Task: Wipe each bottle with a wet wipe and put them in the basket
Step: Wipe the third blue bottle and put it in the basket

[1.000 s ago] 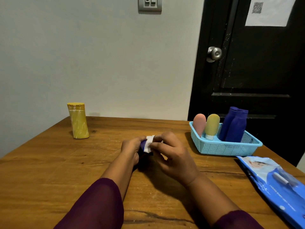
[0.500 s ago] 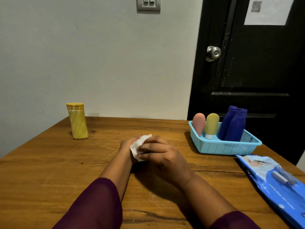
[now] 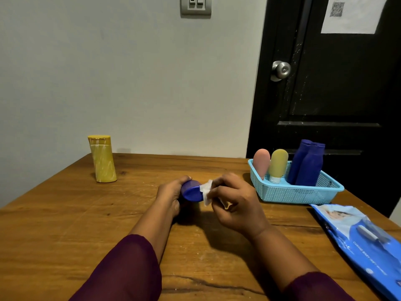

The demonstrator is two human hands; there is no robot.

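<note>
1. The left hand [image 3: 171, 192] lies near the middle of the brown wooden worktop [image 3: 65, 224]. Its grip is curled round a small blue plastic bottle [image 3: 192, 192], which lies on its side with its flat end facing the camera.
2. The right hand [image 3: 236, 205] is just at 3 o'clock of that bottle. Its grip pinches a crumpled white wet wipe [image 3: 207, 192] between thumb and fingertips, and the wipe touches the bottle's right edge.
3. A tall yellow plastic bottle [image 3: 103, 159] with a flat cap stands upright at 10 o'clock of the hands, well apart from them, near the wall.
4. A light blue perforated plastic basket [image 3: 297, 192] sits at 2 o'clock of the hands, near the right hand.
5. Inside the basket stand a rounded pink bottle [image 3: 261, 161], a rounded yellow-green bottle [image 3: 278, 162] on a white cap, and two dark blue bottles [image 3: 308, 164] leaning together.
6. A flat blue wet-wipe pack [image 3: 358, 235] lies at 4 o'clock, just in front of the basket, reaching the worktop's right edge.
7. Both forearms wear dark purple sleeves [image 3: 130, 268].
</note>
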